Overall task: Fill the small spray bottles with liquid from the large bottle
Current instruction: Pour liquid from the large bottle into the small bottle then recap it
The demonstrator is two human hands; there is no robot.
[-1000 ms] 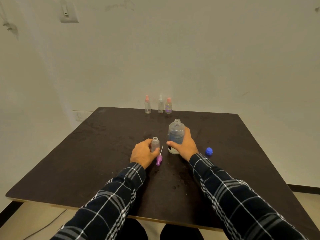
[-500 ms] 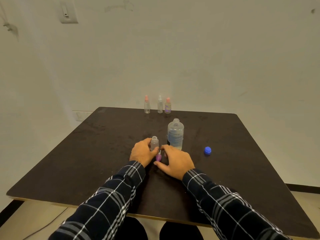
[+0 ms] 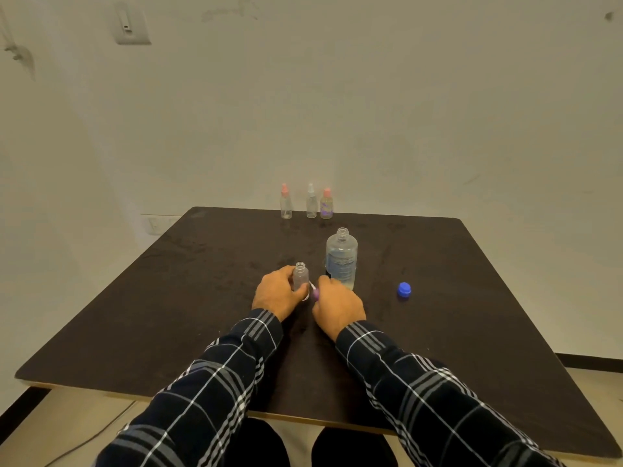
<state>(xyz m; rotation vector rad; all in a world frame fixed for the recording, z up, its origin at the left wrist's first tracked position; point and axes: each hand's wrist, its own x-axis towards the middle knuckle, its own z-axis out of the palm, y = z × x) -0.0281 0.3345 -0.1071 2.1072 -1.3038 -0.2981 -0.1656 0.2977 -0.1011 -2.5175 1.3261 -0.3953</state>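
My left hand (image 3: 275, 294) grips a small clear uncapped spray bottle (image 3: 300, 275) standing upright on the dark table (image 3: 188, 298). My right hand (image 3: 337, 306) pinches the purple spray cap (image 3: 315, 293) with its white tube, just right of the small bottle's base. The large clear bottle (image 3: 341, 257), open at the top and holding some liquid, stands free behind my right hand. Its blue cap (image 3: 404, 289) lies to the right on the table.
Three small capped spray bottles (image 3: 310, 203) stand in a row at the table's far edge against the wall. My checked sleeves cross the near half of the table. The table's front edge is close to my lap.
My right hand let go of the large bottle, moved left and down, and took hold of the purple spray cap. My left hand kept its hold on the small bottle.
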